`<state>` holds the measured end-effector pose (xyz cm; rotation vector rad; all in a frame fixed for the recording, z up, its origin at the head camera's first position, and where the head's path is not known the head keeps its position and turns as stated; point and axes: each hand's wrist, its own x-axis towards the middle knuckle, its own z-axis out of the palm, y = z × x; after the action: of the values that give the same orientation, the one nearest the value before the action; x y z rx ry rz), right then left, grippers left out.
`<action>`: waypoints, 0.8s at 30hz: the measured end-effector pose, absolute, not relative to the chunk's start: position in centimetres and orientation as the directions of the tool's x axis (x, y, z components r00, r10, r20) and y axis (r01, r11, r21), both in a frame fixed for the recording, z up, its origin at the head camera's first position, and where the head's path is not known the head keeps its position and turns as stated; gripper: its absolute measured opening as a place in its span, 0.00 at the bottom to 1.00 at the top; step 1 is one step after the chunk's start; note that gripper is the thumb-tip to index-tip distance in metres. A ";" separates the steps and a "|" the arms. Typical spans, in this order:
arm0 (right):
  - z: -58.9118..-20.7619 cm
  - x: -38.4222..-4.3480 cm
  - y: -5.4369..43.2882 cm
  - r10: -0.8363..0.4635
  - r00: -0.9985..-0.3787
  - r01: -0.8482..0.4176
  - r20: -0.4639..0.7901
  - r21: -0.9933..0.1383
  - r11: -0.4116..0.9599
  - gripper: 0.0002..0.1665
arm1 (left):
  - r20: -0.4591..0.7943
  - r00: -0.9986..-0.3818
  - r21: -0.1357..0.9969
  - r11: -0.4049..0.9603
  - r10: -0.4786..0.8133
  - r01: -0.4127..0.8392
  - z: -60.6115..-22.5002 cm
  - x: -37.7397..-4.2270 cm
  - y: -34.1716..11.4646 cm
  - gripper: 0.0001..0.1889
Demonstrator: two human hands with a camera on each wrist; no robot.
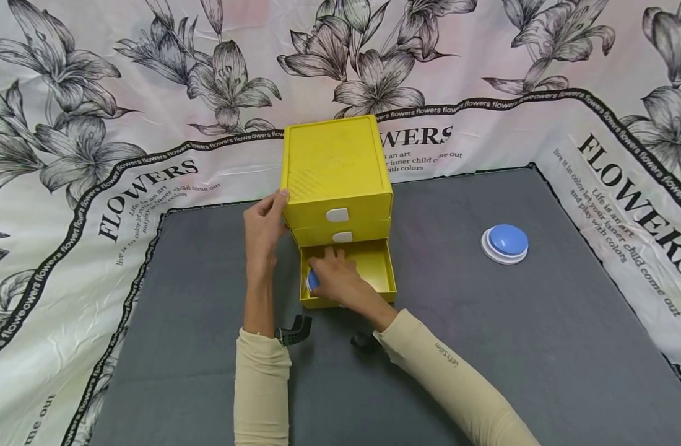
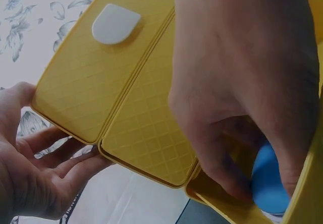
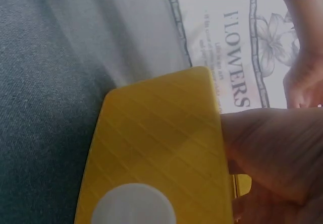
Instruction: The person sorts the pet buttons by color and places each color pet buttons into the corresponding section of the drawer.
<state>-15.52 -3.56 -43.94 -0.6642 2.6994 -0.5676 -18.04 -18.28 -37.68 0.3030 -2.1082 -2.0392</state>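
A yellow drawer cabinet stands with its bottom drawer pulled out; the two drawers above it are closed. My right hand reaches down into the open drawer. Its thumb and fingers pinch a blue push button with a white base, at the drawer's left side. In the right wrist view the drawer's front panel hides the button. My left hand rests against the cabinet's left side near the front, thumb at the top corner and fingers along the side wall.
A second blue push button on a white base sits on the grey tabletop at the right. White tabs mark the drawer fronts. Behind the cabinet hangs a white floral cloth.
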 end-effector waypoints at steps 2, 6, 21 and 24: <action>-43.8 -15.5 -3.4 -0.508 -0.835 -0.380 -0.210 -0.448 0.809 0.33 | -0.004 -0.960 1.000 0.028 -0.279 -0.013 -37.6 -18.0 -18.3 0.28; -43.5 -15.5 -2.5 -0.534 -0.822 -0.387 -0.199 -0.492 0.780 0.34 | -0.009 -0.961 1.000 0.025 -0.278 -0.017 -37.7 -18.0 -18.4 0.27; -39.1 -16.7 10.9 -0.404 -0.911 -0.252 -0.079 -0.670 0.699 0.19 | -0.025 -0.958 0.999 0.019 -0.286 -0.031 -37.7 -18.4 -18.5 0.28; -39.2 -17.5 14.7 -0.287 -0.952 -0.171 -0.110 -0.584 0.794 0.22 | -0.018 -0.959 1.000 0.015 -0.282 -0.023 -37.6 -18.3 -18.5 0.27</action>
<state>-17.53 14.69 -39.18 -0.3600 2.7901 -0.8802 -18.32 -18.49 -37.63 0.3205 -2.0958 -2.0577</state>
